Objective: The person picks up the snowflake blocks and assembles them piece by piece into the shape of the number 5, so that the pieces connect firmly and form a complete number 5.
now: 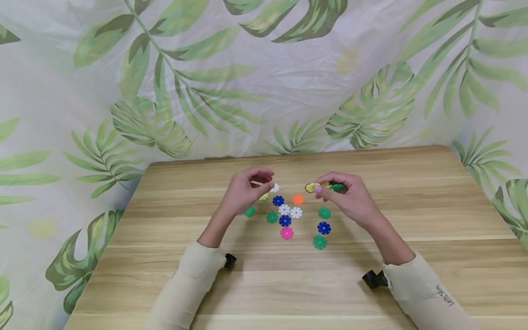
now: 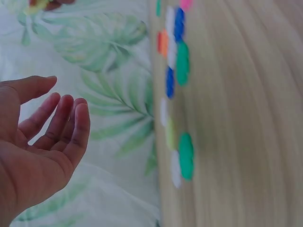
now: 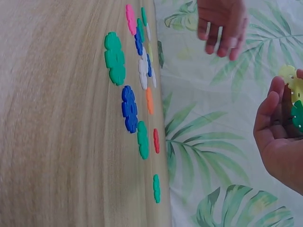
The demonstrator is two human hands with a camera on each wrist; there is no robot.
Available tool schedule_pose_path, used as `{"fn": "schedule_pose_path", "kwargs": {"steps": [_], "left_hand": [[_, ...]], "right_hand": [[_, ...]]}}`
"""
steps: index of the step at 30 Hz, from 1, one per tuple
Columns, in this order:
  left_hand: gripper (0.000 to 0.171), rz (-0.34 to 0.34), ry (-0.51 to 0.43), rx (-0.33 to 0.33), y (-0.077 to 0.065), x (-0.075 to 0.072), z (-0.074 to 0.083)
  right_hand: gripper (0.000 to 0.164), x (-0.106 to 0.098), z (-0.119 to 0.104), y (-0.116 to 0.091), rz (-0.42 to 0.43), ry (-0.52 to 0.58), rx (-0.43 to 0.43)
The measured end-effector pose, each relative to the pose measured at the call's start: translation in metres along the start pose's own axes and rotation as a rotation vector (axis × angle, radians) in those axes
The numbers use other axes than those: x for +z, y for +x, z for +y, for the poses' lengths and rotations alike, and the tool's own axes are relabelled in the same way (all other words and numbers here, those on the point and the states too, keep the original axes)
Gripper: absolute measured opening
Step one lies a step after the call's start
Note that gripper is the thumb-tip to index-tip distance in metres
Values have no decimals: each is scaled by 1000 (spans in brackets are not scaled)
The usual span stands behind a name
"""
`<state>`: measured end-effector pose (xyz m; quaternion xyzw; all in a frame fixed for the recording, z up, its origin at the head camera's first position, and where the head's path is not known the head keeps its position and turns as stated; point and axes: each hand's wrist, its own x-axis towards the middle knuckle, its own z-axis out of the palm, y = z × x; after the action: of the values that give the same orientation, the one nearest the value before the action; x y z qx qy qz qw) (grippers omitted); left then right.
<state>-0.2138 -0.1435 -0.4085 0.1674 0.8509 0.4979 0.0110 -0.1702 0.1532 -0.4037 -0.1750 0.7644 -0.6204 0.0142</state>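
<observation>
My right hand [image 1: 348, 197] is raised above the table and pinches a short row of notched plastic discs. Yellow discs [image 3: 287, 74] and a green disc [image 3: 297, 115] show in that row, seemingly joined; the fingers partly hide them. The left hand [image 1: 246, 190] hovers over the left side of the loose discs. In the left wrist view, that hand [image 2: 47, 142] has relaxed, slightly bent fingers with nothing between them. Nearest below it lie a white disc [image 1: 275, 187], a yellow disc [image 1: 263, 196] and a green disc [image 1: 250, 211].
Between the hands several discs lie flat, among them an orange disc [image 1: 298, 199], a blue disc [image 1: 285, 220] and a pink disc [image 1: 286, 233]. A blue disc [image 1: 323, 228] sits between two green ones at right. A leaf-patterned cloth [image 1: 288, 91] hangs behind the wooden table [image 1: 297, 288].
</observation>
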Motion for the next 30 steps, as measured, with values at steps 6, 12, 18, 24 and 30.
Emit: {"fn": "schedule_pose_path", "kwargs": {"steps": [6, 12, 18, 24, 30], "left_hand": [[30, -38, 71, -44, 9, -8, -21], [37, -110, 119, -84, 14, -13, -33], [43, -195, 162, -126, 19, -15, -43], [44, -250, 226, -147, 23, -15, -51], [42, -288, 288, -138, 26, -15, -59]], "right_hand": [[15, -1, -1, 0, 3, -6, 4], [15, -1, 0, 0, 13, -10, 6], [16, -1, 1, 0, 10, -10, 13], [16, -1, 0, -1, 7, -14, 16], [17, -1, -1, -1, 6, -15, 21]]}}
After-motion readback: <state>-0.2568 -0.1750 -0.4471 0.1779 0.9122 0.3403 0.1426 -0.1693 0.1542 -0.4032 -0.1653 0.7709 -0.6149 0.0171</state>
